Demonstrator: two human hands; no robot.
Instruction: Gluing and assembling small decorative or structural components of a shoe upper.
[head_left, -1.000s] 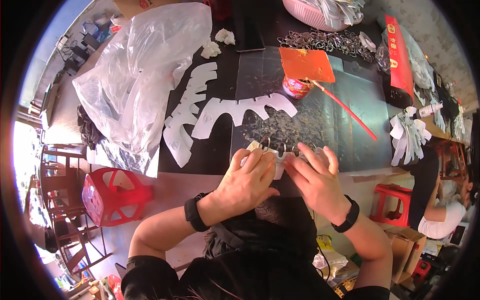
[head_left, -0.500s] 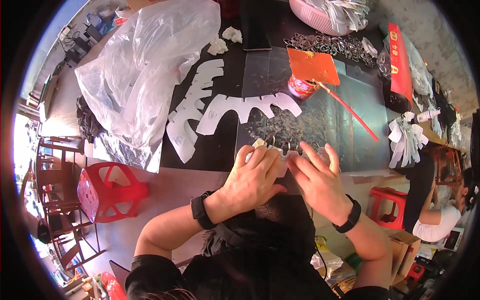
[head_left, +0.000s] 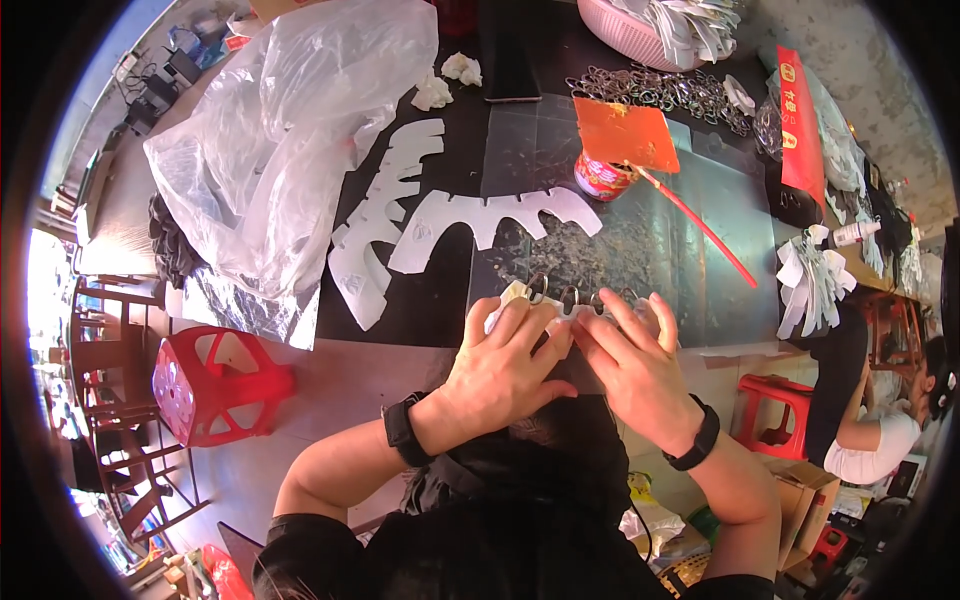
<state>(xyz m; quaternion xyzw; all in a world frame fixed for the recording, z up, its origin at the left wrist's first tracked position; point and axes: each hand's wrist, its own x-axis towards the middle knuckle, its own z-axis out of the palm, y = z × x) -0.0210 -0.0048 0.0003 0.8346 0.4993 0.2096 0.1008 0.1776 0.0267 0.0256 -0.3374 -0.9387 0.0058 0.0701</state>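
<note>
Black worktop [head_left: 440, 300]: carries all items; its near edge runs under both hands.
Clear plastic bag [head_left: 290, 130]: crumpled, far beyond the left fingers and to their left.
Clear sheet [head_left: 640, 220]: flat on the worktop, just beyond the fingertips.
White cut-outs [head_left: 480, 215]: two toothed card shapes lying flat, beyond the left fingers, well apart from them.
Pink basket [head_left: 640, 35]: at the far edge, filled with pale pieces.
Orange card [head_left: 625, 135]: resting on a red can [head_left: 602, 178], beyond the right fingers.
Red stick [head_left: 700, 225]: slanting away from the can, beyond the right fingers and to their right.
Left hand [head_left: 505, 375]: palm down, fingers [head_left: 530, 320] bent, pressing on the white strip [head_left: 560, 305].
Right hand [head_left: 635, 370]: palm down, fingers [head_left: 625, 315] extended, pressing on the same strip, just beside the left hand.
White strip: small scalloped piece with dark loops along its far side, mostly covered; it shows just past the fingertips at the near edge of the sheet.
</note>
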